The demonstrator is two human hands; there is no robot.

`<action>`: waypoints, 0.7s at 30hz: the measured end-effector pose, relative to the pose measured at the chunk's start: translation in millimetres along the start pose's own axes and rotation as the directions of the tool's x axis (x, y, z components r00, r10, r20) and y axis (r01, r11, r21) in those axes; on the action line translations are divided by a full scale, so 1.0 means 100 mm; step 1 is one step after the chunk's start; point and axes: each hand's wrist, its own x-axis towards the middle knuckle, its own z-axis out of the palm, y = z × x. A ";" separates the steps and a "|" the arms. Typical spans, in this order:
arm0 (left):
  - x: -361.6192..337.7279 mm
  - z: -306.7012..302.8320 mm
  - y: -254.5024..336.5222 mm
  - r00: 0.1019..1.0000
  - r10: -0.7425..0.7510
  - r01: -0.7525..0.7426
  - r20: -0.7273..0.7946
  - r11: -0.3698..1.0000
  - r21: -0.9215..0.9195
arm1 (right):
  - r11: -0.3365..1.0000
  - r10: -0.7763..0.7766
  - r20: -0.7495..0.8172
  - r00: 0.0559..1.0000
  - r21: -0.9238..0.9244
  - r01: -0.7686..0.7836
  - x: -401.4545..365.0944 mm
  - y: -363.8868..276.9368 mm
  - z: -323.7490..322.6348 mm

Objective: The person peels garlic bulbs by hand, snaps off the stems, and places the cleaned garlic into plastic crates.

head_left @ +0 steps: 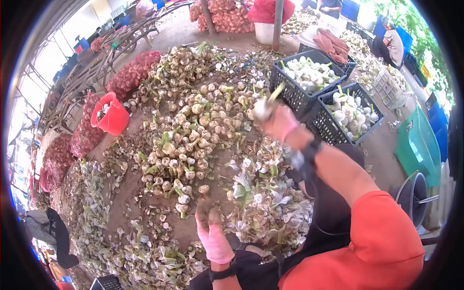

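Note:
My right hand (280,123), blurred by motion, is closed on a garlic bulb (262,109) with a green stem stub pointing up and right. It is just left of a black crate (295,99) filled with trimmed white garlic. My left hand (214,240), in a pink covering with dirt-darkened fingers, has its fingers stretched out and nothing in them. Beyond those fingertips, a single garlic bulb (203,189) lies on the ground. Farther forward spreads a heap of unpeeled garlic bulbs (193,130). Between my hands lies a pile of loose garlic skins (270,208).
A second black crate (353,137) of white garlic stands at right. Near it are a green plastic tub (418,145) and a metal bucket (413,198). At left, a red bucket (115,118) stands beside red mesh sacks (86,128). A person (390,46) sits at upper right.

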 end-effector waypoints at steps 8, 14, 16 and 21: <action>-0.04 0.06 0.10 0.998 -0.053 0.056 -0.033 0.994 0.092 | 0.955 0.213 0.071 0.975 -0.228 -0.192 0.37 0.65 -0.38; -0.10 0.09 0.17 0.964 -0.264 0.262 0.044 0.964 0.049 | 0.527 0.738 0.180 0.650 -0.756 -0.389 -0.64 1.61 0.96; -0.08 0.06 0.21 0.935 -0.354 0.354 -0.007 0.934 0.043 | 0.407 0.565 0.413 0.714 -0.893 0.195 -0.75 2.12 1.12; 0.02 -0.12 0.05 0.970 -0.240 0.241 -0.030 0.962 0.124 | 0.141 0.716 0.370 0.592 -0.907 0.397 -1.14 2.71 1.43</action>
